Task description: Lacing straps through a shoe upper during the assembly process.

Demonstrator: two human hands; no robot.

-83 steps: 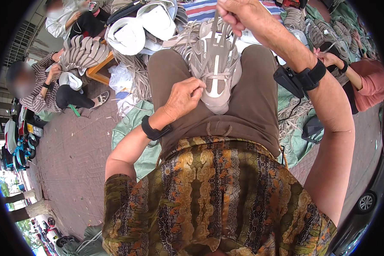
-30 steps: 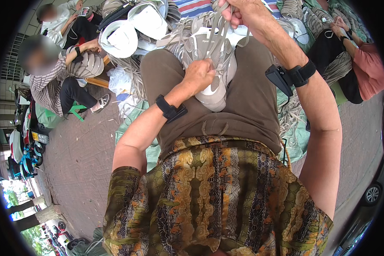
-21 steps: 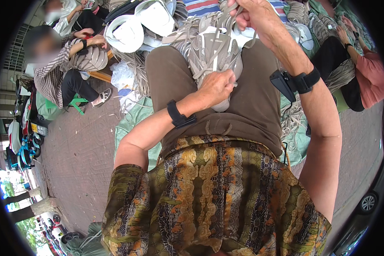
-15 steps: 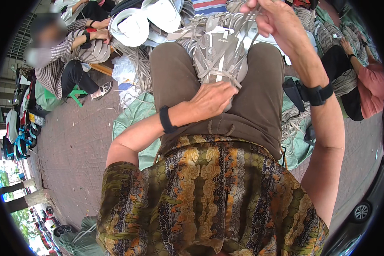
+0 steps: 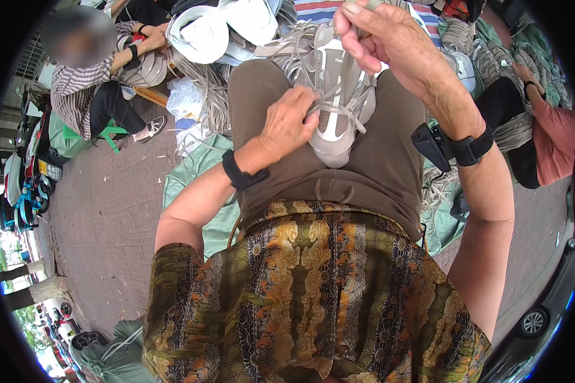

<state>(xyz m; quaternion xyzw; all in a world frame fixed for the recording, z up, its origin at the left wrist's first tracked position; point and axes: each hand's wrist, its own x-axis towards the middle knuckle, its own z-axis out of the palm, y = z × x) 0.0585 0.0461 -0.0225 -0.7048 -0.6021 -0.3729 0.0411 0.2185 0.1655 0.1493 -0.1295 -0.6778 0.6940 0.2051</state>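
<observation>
A grey-and-white sneaker upper (image 5: 336,131) lies between my thighs, its rounded toe toward my body. A flat grey shoelace (image 5: 345,80) crosses its front in loose loops. Above it, my right hand (image 5: 389,45) is raised, fingers and thumb pinched on a length of this lace that runs up from the upper. My left hand (image 5: 288,121) is at the left side of the upper, its fingers curled in; lace runs to its fingertips, which are partly hidden.
White stacked shoe parts (image 5: 201,35) and bundles of grey laces (image 5: 214,96) lie ahead to the left. Green sacking (image 5: 201,182) spreads beside my legs. One person (image 5: 83,96) sits at the left, and another in a pink top (image 5: 555,137) at the right.
My left hand has moved left and a little up, away from the front of the upper, uncovering the toe. My right hand has come slightly down and left, still pinching lace.
</observation>
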